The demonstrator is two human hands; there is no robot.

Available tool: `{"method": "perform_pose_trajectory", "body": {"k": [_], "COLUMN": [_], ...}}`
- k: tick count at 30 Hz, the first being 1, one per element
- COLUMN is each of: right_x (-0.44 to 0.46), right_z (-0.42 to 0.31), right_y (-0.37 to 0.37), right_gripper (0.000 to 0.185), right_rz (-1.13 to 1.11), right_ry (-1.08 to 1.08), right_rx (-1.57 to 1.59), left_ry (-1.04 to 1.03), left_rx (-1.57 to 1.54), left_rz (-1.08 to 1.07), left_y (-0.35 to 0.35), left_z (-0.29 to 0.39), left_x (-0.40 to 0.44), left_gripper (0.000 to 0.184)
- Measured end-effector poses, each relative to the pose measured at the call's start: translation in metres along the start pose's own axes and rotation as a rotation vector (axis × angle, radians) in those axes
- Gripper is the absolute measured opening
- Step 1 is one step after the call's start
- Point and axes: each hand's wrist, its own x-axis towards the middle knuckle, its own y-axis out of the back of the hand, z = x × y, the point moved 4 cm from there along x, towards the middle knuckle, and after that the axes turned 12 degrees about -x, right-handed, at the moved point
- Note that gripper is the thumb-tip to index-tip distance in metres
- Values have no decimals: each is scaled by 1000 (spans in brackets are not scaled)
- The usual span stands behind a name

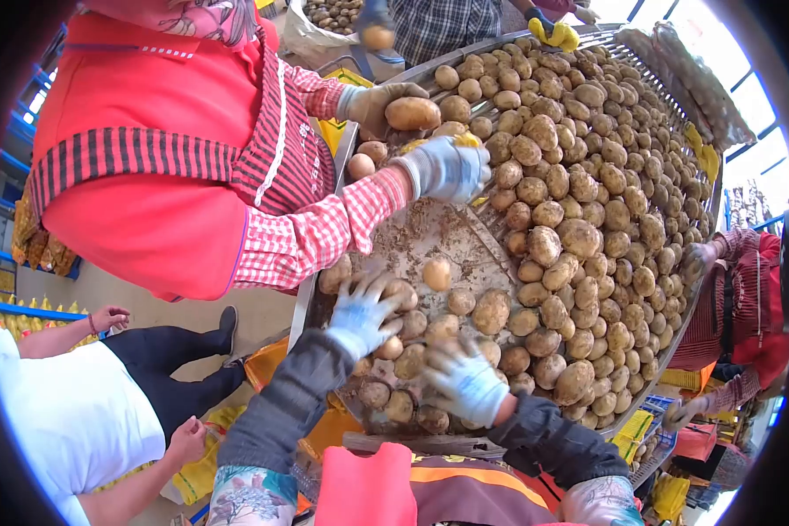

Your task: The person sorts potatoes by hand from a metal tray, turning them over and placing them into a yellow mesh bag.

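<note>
Both my hands wear light blue and white gloves with dark sleeves. My left hand (364,317) lies over potatoes at the left edge of the metal table (447,230), its fingers spread. Somewhat blurred, my right hand (467,383) rests on potatoes near the table's front edge, fingers apart, with nothing seen gripped in it. Between the two hands sit loose potatoes (442,330), some muddy. A large potato heap (605,202) covers the right side of the table.
A co-worker in red (166,167) leans in from the left, one gloved hand holding a large potato (413,114). Other workers stand at the far edge and right side. A person in a white shirt (87,412) is at the lower left. Yellow bags (671,498) lie lower right.
</note>
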Motion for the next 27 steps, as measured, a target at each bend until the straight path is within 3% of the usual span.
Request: {"method": "perform_pose_trajectory", "body": {"k": [2,3,8,10,14,16,18,20,21,22,24,25,26,27], "right_x": [-12,-21,-14,8,69,86,98,100,94,88,75,65,53,40], "right_z": [20,21,9,34,99,120,112,97,77,60,12,4,-2,8], "right_y": [27,17,3,-1,-4,-45,-43,-39,-25,-16,16,20,25,25], "right_gripper": [64,67,65,63,58,60,64,65,66,56,37,33,29,29], "right_rz": [87,37,19,-190,219,-30,-59,-12,246,376,-137,19,174,225], "right_ry": [-446,-500,-307,-393,-504,-567,-508,-566,-554,-480,-389,-265,-145,-326], "right_rx": [11,-113,98,263,-134,64,-36,100,32,137,312,263,211,181], "left_ry": [-7,20,210,193,260,309,304,294,220,226,331,429,422,503], "left_rx": [-55,-26,-65,-22,44,-44,-14,-261,-470,-478,-556,-835,-835,-1205], "left_rz": [41,38,-26,55,106,83,106,238,429,437,807,784,776,709], "left_y": [-2,0,-39,-38,-47,-51,-45,-42,-35,-37,-11,-36,-38,-47], "left_z": [11,18,29,36,47,54,57,59,61,68,87,73,72,68], "left_x": [-34,-51,-123,-138,-163,-171,-175,-176,-175,-169,-156,-151,-149,-144], "left_gripper": [54,54,81,76,71,65,63,64,61,61,57,59,59,56]}}
